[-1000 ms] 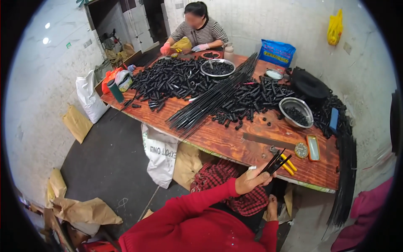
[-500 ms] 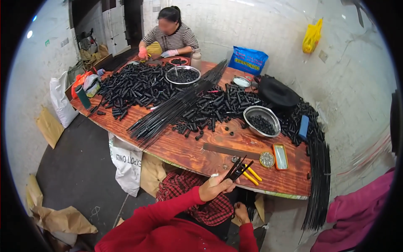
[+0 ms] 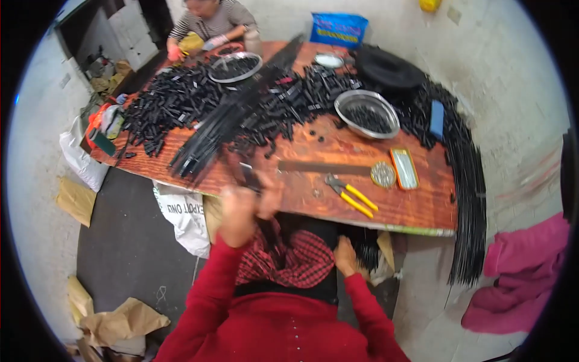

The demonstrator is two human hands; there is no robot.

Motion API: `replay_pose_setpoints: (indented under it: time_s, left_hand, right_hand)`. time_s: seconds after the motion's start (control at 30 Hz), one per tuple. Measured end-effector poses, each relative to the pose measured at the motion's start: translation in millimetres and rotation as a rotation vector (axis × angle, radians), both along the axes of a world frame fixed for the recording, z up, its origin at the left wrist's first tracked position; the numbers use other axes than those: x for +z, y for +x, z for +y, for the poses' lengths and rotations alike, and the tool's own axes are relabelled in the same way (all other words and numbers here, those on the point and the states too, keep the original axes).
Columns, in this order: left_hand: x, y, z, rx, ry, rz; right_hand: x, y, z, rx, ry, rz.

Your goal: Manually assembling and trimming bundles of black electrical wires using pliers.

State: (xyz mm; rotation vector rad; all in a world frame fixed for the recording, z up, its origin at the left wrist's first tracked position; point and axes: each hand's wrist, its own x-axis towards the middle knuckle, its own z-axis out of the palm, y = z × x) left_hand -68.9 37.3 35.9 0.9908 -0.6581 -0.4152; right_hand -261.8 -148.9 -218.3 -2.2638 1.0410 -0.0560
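Note:
Motion blurs my left hand (image 3: 240, 208), which is raised at the table's near edge, left of the middle. Dark slim tubes (image 3: 249, 176) show between its thumb and fingers, too smeared to make out well. Lower and to the right, my right hand (image 3: 345, 256) is beside my thigh with its fingers curled in. What it may hold is hidden. Close by it, below the tabletop, hangs a bunch of thin black rods (image 3: 367, 254). Yellow-handled pliers (image 3: 356, 199) lie on the table to the right of my left hand. A red checked cloth (image 3: 301, 256) covers my lap.
The wooden table (image 3: 416, 208) bears heaps of black tubular parts (image 3: 175, 99), a long rod bundle (image 3: 223, 130), a steel bowl (image 3: 368, 114), a flat strip (image 3: 325, 168), a round tin (image 3: 383, 174) and an orange-rimmed tray (image 3: 404, 169). A co-worker (image 3: 214, 24) sits across the table.
My left hand has swung left, away from the pliers, which now show fully. My right hand stays low beside my thigh. The whole view has tilted and shifted.

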Motion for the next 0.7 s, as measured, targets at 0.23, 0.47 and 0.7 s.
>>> replay_pose_setpoints:
  time_s: [0.23, 0.47, 0.7]
  left_hand:
    - [41, -1, 26, -0.056, -0.216, -0.166]
    - [53, 23, 63, 0.003, -0.310, -0.118]
    - [49, 66, 117, 0.033, -0.420, -0.030]
  right_hand:
    - [56, 18, 32, 0.147, -0.168, -0.472]
    - [35, -3, 95, 0.747, 0.307, -0.077]
    - [73, -6, 70, 0.667, 0.247, -0.112]
